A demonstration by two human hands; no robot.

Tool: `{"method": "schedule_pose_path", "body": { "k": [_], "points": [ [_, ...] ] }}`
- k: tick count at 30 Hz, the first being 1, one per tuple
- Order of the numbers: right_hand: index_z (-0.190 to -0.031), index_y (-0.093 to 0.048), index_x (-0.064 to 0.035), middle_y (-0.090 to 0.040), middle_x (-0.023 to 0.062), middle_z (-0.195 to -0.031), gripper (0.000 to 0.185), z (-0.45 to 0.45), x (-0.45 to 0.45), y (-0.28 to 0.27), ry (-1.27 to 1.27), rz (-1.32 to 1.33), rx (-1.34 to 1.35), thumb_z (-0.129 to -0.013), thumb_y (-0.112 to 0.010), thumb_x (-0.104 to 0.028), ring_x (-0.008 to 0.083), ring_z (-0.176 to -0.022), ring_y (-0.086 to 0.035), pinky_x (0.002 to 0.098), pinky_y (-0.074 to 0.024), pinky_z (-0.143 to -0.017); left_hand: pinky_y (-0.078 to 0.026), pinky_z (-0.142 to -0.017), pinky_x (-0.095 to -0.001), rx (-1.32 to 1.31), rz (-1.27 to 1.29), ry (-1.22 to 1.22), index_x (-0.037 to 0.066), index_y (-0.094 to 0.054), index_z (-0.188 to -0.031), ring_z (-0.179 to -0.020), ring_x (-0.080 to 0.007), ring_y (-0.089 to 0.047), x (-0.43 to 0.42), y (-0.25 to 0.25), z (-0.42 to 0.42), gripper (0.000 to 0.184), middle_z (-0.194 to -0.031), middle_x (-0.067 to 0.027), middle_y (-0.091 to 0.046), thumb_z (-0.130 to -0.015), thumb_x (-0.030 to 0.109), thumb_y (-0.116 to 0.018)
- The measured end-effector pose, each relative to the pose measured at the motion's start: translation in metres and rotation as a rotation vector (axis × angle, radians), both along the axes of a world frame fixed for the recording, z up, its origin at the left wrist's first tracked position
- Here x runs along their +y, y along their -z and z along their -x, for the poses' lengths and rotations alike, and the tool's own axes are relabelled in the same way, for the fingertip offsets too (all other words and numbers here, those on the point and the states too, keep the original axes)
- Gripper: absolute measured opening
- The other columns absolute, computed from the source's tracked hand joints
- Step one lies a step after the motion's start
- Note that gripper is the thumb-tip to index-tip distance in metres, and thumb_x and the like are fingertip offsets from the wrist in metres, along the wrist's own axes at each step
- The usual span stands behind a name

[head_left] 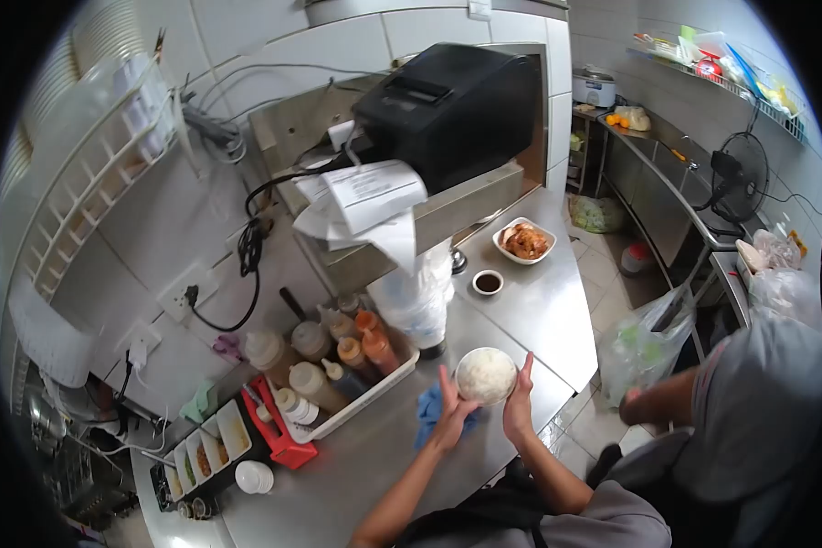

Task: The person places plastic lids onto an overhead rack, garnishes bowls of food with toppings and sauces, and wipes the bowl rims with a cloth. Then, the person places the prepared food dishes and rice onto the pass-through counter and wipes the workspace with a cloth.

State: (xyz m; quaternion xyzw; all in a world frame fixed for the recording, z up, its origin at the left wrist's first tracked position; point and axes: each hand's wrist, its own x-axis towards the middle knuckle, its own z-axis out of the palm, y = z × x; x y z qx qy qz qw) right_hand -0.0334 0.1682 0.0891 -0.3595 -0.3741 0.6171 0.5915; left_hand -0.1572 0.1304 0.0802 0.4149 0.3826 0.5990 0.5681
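Between my two hands is a bowl of white rice (pixel 485 375), over the front part of the steel counter (pixel 356 489). My left hand (pixel 449 406) grips the bowl's left side, with its thumb reaching underneath the near edge. On the opposite side, my right hand (pixel 520 402) presses against the bowl with fingers pointing up along it. A blue cloth (pixel 426 422) lies under my left hand. Farther back on the counter stand a small cup of dark sauce (pixel 488 282) and a white square bowl of browned meat (pixel 525 241).
A white bin of squeeze bottles (pixel 365 402) stands left, beside a red holder (pixel 288 447) and a topping tray (pixel 205 449). A black printer (pixel 447 110) with hanging receipts (pixel 374 196) overhangs the counter. A co-worker (pixel 749 411) is close on the right.
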Motion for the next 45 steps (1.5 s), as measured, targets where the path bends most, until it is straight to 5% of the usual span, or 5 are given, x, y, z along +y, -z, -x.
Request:
{"method": "schedule_pose_path", "body": {
  "k": [12,19,28,34,45],
  "points": [
    [-0.138,-0.007,-0.0071,-0.009,0.0194,-0.143,0.069,-0.090,0.195,0.055,0.119,-0.024,-0.194,-0.089,-0.030,-0.050,0.0269,-0.133,-0.010,0.0347,-0.0076,-0.107,-0.012,-0.106,-0.0342,0.204,0.078,-0.014,0.006,0.012,-0.138,-0.131,-0.0269,-0.013,0.197,0.052,-0.071,0.091,-0.141,-0.0198,-0.010,-0.078,0.029,-0.052],
    [-0.118,-0.048,0.0018,-0.048,0.0165,-0.121,0.040,-0.153,0.326,-0.021,0.141,-0.291,-0.445,-0.093,-0.036,-0.027,0.0237,-0.117,-0.041,0.0330,-0.0293,-0.099,-0.029,-0.101,-0.0442,-0.613,0.462,-0.326,0.019,-0.004,-0.136,-0.125,-0.0336,-0.030,0.189,0.042,-0.120,0.063,-0.137,-0.0242,-0.021,-0.088,0.035,-0.042],
    [-0.125,-0.029,-0.0200,-0.035,0.0086,-0.104,0.050,-0.137,0.369,0.025,-0.058,0.653,0.087,-0.086,-0.039,-0.050,0.0282,-0.089,-0.043,0.0481,-0.0436,-0.074,-0.033,-0.098,-0.0473,-0.664,0.391,-0.542,0.016,-0.018,-0.126,-0.120,-0.0392,-0.037,0.205,0.016,-0.171,0.044,-0.133,-0.0301,-0.025,-0.089,0.032,-0.038],
    [-0.136,-0.009,-0.0241,-0.016,0.0198,-0.136,0.065,-0.116,0.373,0.035,-0.039,0.539,0.445,-0.086,-0.040,-0.052,0.0423,-0.110,-0.036,0.0573,-0.0359,-0.085,-0.033,-0.098,-0.0471,-0.585,0.346,-0.505,0.017,-0.022,-0.123,-0.120,-0.0400,-0.036,0.217,0.023,-0.174,0.040,-0.132,-0.0302,-0.028,-0.089,0.034,-0.037],
    [-0.096,-0.056,-0.0049,-0.037,0.0258,-0.125,0.018,-0.043,0.533,-0.259,0.410,-1.190,-0.436,-0.079,-0.055,-0.009,0.0408,-0.112,-0.042,0.0415,-0.0372,-0.092,-0.035,-0.096,-0.0431,-0.257,0.261,-0.345,0.004,-0.038,-0.115,-0.115,-0.0334,-0.045,0.147,-0.011,-0.152,0.038,-0.119,-0.0298,-0.046,-0.090,0.032,-0.038]
  ]
}}
